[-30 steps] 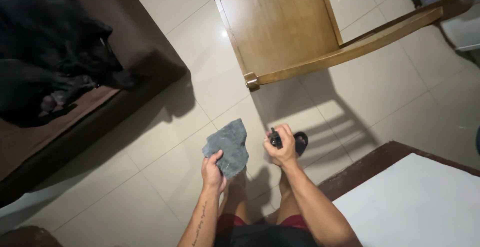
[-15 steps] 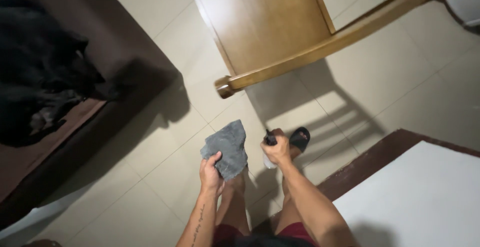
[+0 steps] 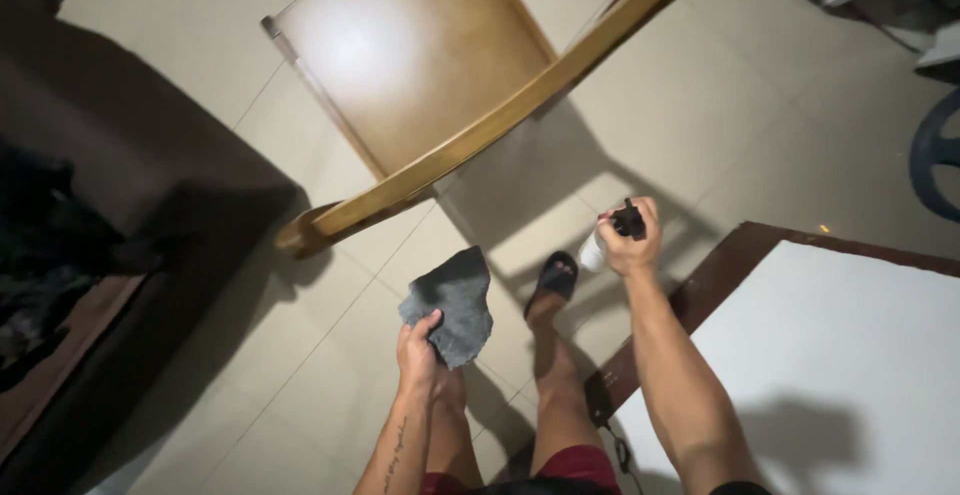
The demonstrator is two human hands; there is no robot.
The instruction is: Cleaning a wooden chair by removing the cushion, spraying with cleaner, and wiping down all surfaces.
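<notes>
While the left hand [image 3: 420, 350] pinches a grey cloth [image 3: 452, 302] by its lower edge, letting it hang open, the right hand [image 3: 628, 245] wraps shut around a spray bottle [image 3: 612, 239]. Its black nozzle pokes above the fist, toward the chair [image 3: 400, 85] beyond.

1. The left hand [image 3: 418, 353] grips a crumpled grey cloth [image 3: 452, 305] by its lower edge, held out over the pale tiled floor [image 3: 790, 145].
2. The right hand [image 3: 628, 242] is closed around a small spray bottle [image 3: 605, 242] with a black head and a whitish body, raised beside the corner of a white-topped counter [image 3: 830, 355] with a dark brown rim.
3. A foot in a black sandal [image 3: 553, 280] stands on the tiles between the two hands.
4. A wooden chair [image 3: 420, 85] stands just ahead, its seat catching a bright glare.
5. A dark brown sofa [image 3: 130, 215] fills the left side.
</notes>
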